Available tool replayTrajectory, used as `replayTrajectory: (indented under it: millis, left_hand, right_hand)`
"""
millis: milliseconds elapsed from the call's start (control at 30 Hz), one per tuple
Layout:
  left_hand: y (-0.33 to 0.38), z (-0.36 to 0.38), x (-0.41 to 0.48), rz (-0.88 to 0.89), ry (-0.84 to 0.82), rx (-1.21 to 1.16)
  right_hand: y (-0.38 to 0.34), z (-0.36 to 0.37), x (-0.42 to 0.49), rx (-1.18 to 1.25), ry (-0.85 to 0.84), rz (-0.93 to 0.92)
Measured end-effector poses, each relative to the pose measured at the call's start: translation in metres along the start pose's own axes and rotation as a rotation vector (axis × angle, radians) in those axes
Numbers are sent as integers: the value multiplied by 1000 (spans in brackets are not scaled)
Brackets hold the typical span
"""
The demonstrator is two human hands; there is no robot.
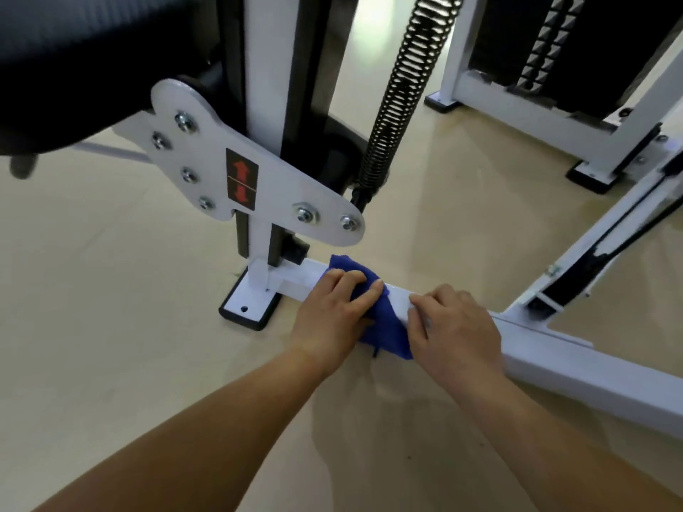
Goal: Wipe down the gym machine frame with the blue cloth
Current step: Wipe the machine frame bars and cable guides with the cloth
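Observation:
A white floor bar of the gym machine frame [576, 367] runs low across the floor from a bolted foot at the centre toward the right edge. The blue cloth [384, 327] is draped over this bar. My left hand [332, 308] presses the cloth onto the bar, fingers lying over it and thumb along its top. My right hand [454, 327] rests on the bar just right of the cloth, fingers bent over the bar's top edge and touching the cloth's right side.
A white upright post with a bolted pivot plate [251, 179] and red arrow sticker rises behind the cloth. A black coil spring [403, 90] slants up beside it. A black pad [74, 68] overhangs top left. Another white frame with a weight stack [554, 49] stands far right.

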State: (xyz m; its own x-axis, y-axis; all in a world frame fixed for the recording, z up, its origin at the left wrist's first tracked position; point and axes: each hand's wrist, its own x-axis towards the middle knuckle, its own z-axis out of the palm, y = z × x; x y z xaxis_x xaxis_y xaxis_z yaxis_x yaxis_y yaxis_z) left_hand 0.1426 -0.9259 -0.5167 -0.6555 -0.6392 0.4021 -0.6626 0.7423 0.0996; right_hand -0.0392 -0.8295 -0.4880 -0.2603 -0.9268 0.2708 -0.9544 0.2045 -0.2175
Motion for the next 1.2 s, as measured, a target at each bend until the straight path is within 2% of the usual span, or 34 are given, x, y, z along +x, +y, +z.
replayTrajectory:
  millis: [67,167,233,333,433,500,567,667,767,867,967,1000,1067,1133,1200]
  left_hand:
    - [-32,-8,-1,72,-35,6]
    - [-72,-16,-7,122,-122,42]
    - [-67,-11,-11,55,-117,73]
    - [-25,7,-16,-38,-25,34]
    - [4,18,-12,121,24,-36]
    - [-2,13,-7,239,9,-51]
    - [-24,4,-7,250,15,-41]
    - [-64,-7,-22,36,94,-13]
    - [-74,-17,-30,-88,62,20]
    - [-53,-22,-19,-186,66,-15]
    - [-7,-28,-25,-200,16,-132]
    - [7,-31,-31,-278,-41,-229]
    - [24,-39,-47,-584,-167,-535]
    - [24,-46,-61,-843,-159,-746]
    - [15,-53,-68,-1016,-118,-843]
  right_hand:
    - [0,2,-2,-72,15,-24]
    - [0,4,-6,-52,37,-24]
    - [-4,3,-3,6,38,39]
    - [-3,2,-4,44,51,67]
    - [3,2,-8,7,34,-17]
    - [1,1,-8,-34,5,-18]
    - [-7,-1,-4,-115,-21,1]
    - [-19,-3,3,-143,-66,34]
    - [-19,-6,4,-106,-144,73]
    - [-19,-8,3,-106,-143,60]
    - [-22,-8,3,-105,-146,58]
    - [-23,-8,3,-103,-145,53]
    - [-20,-9,3,-97,-167,52]
    - [-18,-9,3,-95,-181,38]
    - [-19,-8,2,-117,-132,4]
